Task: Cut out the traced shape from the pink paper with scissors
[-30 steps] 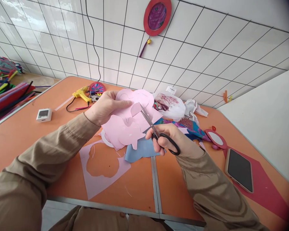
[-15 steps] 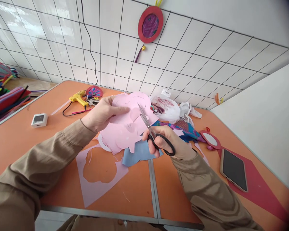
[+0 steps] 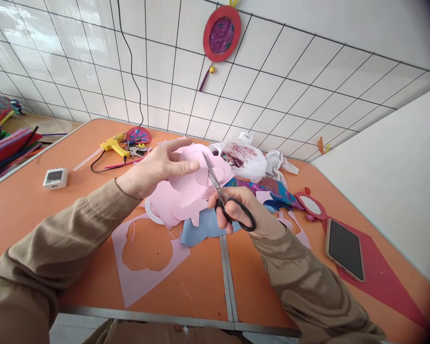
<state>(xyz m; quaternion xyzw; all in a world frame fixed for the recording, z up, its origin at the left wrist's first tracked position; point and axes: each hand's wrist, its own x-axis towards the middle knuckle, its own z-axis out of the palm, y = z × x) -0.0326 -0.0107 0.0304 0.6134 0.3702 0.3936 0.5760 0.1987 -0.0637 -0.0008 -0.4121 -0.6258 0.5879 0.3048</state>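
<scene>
My left hand [image 3: 163, 165] is at the left side of a pink sheet [image 3: 215, 160], with thumb and index finger stretched apart. The thumb lies over the sheet; the other fingers are partly hidden. A curved cut line shows in this sheet. My right hand [image 3: 238, 208] grips scissors [image 3: 215, 179] with black handles, their blades pointing up and away across the sheet and looking close together. Beneath lie more pink cut pieces [image 3: 161, 200], and a blue piece [image 3: 200, 229] partly covered by them.
A pink offcut [image 3: 127, 282] with a large hole lies in front on the orange table [image 3: 186, 306]. Left are a yellow glue gun [image 3: 114, 145] and a small white device [image 3: 55, 178]. A plastic bag [image 3: 251, 160] stands behind; a phone [image 3: 345, 248] rests on red sheet [image 3: 383, 282] at right.
My left thumb and index finger have spread apart from their pinch on the pink sheet. The sheet has shifted and turned to the right. The scissors stay in my right hand.
</scene>
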